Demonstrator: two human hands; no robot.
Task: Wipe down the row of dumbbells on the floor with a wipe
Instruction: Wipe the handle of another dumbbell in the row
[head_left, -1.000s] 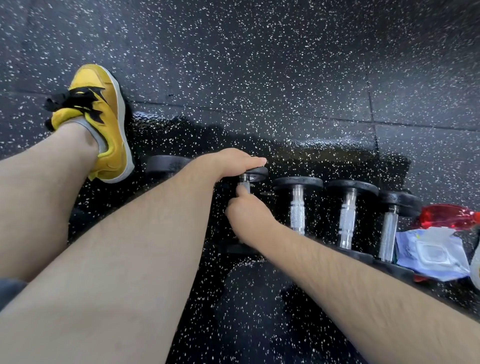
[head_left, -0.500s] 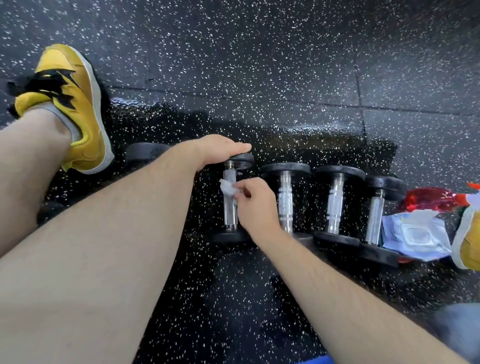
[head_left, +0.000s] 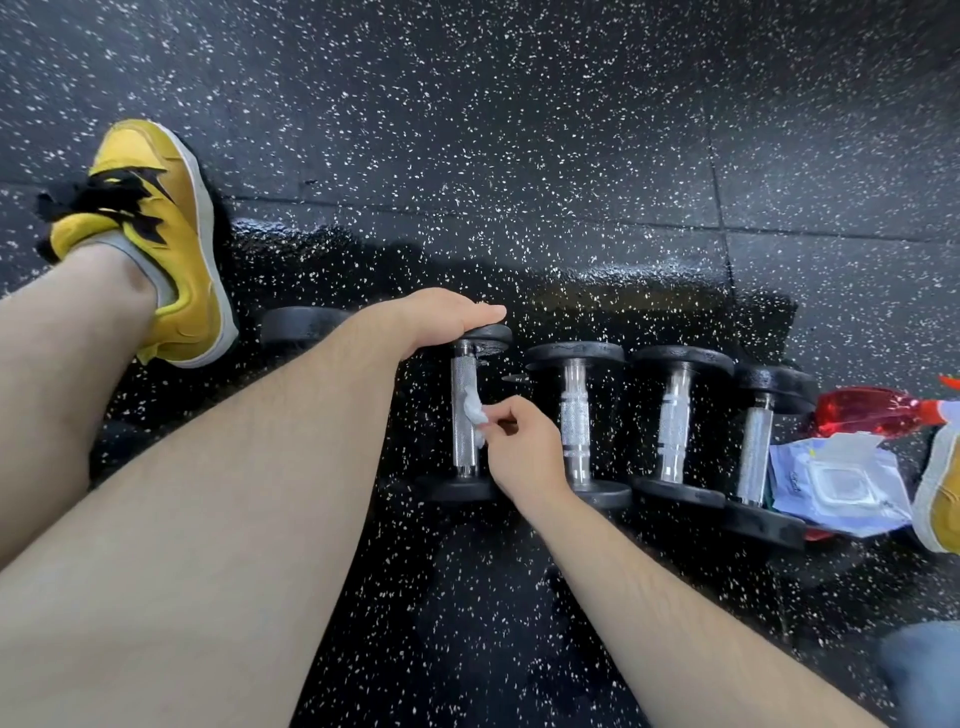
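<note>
Several black dumbbells with chrome handles lie in a row on the speckled black floor. My left hand (head_left: 441, 317) rests flat on the far head of one dumbbell (head_left: 464, 447), fingers straight. My right hand (head_left: 524, 457) pinches a small crumpled white wipe (head_left: 474, 413) against that dumbbell's chrome handle, about halfway along it. To its right lie three more dumbbells, the nearest (head_left: 574, 421) just beside my right hand. One more dumbbell head (head_left: 298, 325) shows to the left, mostly hidden behind my left forearm.
A wipe packet (head_left: 836, 480) and a red spray bottle (head_left: 862, 413) lie at the right end of the row. My yellow shoe (head_left: 161, 244) stands at the far left, another shoe (head_left: 940, 493) at the right edge. Wet floor shines behind the dumbbells.
My right hand has slid from the handle's far end to about halfway along it with the wipe. My left hand stays on the dumbbell's head.
</note>
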